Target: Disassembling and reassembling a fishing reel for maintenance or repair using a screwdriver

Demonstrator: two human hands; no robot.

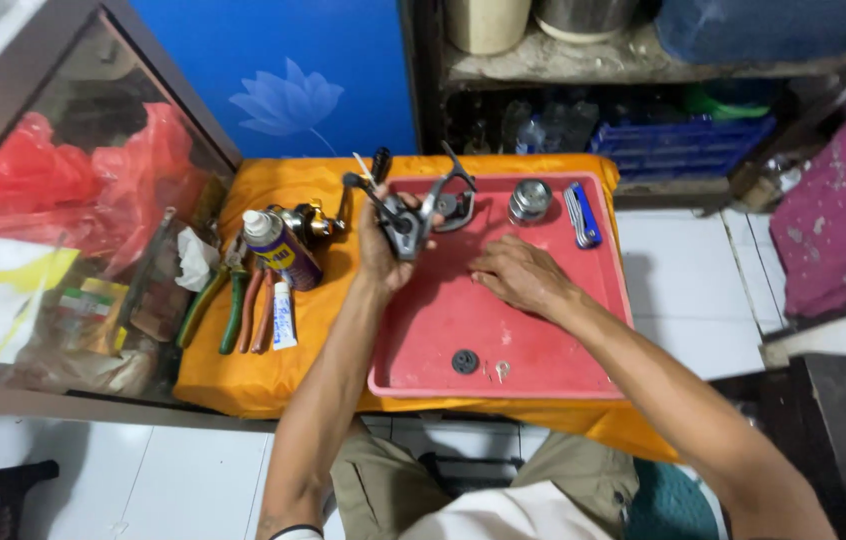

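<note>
My left hand grips a dark grey fishing reel body with its handle arm, held above the left part of a red tray. My right hand rests palm down on the tray's middle, fingers spread, holding nothing. A silver spool and a blue folding key set lie at the tray's far side. A small black round part and tiny metal pieces lie near the tray's front edge.
The tray sits on an orange cloth over a low table. To the left lie a spray can, another reel, pliers and a small tube. A glass cabinet stands left, shelves behind.
</note>
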